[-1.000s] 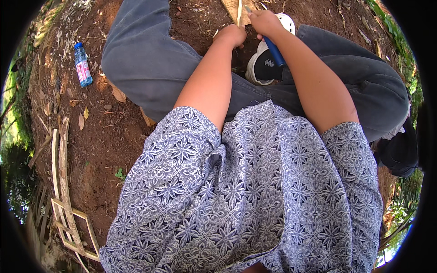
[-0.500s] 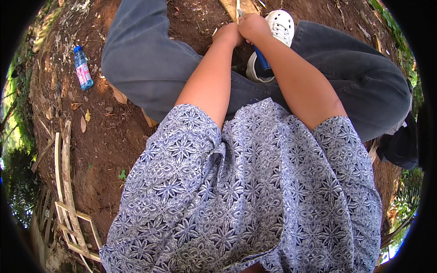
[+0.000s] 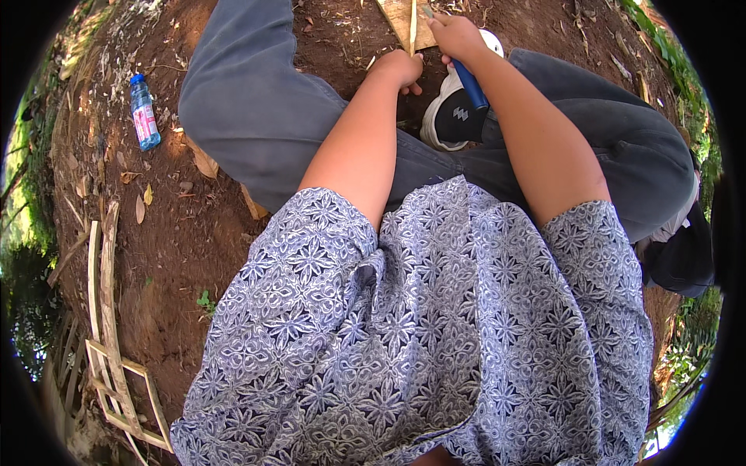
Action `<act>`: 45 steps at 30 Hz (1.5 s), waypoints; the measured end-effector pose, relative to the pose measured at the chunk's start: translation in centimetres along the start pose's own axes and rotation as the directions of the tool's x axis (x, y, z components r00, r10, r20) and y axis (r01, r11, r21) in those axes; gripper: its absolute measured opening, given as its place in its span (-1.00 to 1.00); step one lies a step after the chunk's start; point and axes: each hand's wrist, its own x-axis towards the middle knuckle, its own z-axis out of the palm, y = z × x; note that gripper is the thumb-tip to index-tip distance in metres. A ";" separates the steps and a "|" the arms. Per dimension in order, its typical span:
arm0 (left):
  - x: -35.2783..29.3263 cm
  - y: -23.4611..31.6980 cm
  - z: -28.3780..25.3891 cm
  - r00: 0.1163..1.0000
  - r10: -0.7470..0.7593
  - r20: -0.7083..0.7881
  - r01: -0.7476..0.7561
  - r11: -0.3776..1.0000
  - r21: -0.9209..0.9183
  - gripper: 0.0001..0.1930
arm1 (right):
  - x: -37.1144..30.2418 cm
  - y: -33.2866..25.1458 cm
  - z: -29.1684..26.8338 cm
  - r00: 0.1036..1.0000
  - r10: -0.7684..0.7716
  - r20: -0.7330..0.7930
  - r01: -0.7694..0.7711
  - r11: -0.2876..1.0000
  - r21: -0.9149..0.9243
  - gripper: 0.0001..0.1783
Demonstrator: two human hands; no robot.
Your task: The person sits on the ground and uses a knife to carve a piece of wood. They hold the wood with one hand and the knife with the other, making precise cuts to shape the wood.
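At the top middle, my left hand (image 3: 397, 70) is closed around the lower end of a thin pale wood strip (image 3: 413, 27). The strip points away from me over a flat wooden board (image 3: 398, 17) on the ground. My right hand (image 3: 458, 39), just to its right, is wrapped round a blue-handled knife (image 3: 470, 85). The handle's butt sticks out toward me beneath the wrist, and only a bit of grey blade shows past the fingers. A gap separates the two hands. My right fist partly covers a white shoe (image 3: 444, 128).
My crossed legs in dark trousers (image 3: 249, 116) frame the work. On the brown soil to the left lies a bottle with a blue cap (image 3: 144, 116). Wood strips (image 3: 109, 272) and a light wooden frame (image 3: 128, 392) rest at lower left. A black item (image 3: 680, 256) sits at far right.
My right hand has moved right with the knife, away from my left hand and the strip. My left hand has shifted slightly toward me, and more of the board and strip shows.
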 end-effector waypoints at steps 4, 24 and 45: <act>-0.7 0.8 -0.7 1.000 0.010 -0.016 -0.010 1.000 -0.008 -0.42 | -3.0 -0.5 -0.4 0.990 0.066 0.125 -0.054 0.994 -0.096 -0.59; 1.5 -0.5 0.0 0.991 0.121 -0.052 -0.122 0.993 -0.003 -0.34 | -3.6 -0.5 1.4 0.983 0.128 0.134 -0.100 0.975 -0.198 -0.48; -0.5 0.7 0.6 0.994 0.073 0.086 -0.078 0.995 0.056 -0.36 | 7.2 2.2 -0.8 0.951 -0.158 -0.264 0.057 0.933 -0.355 -0.68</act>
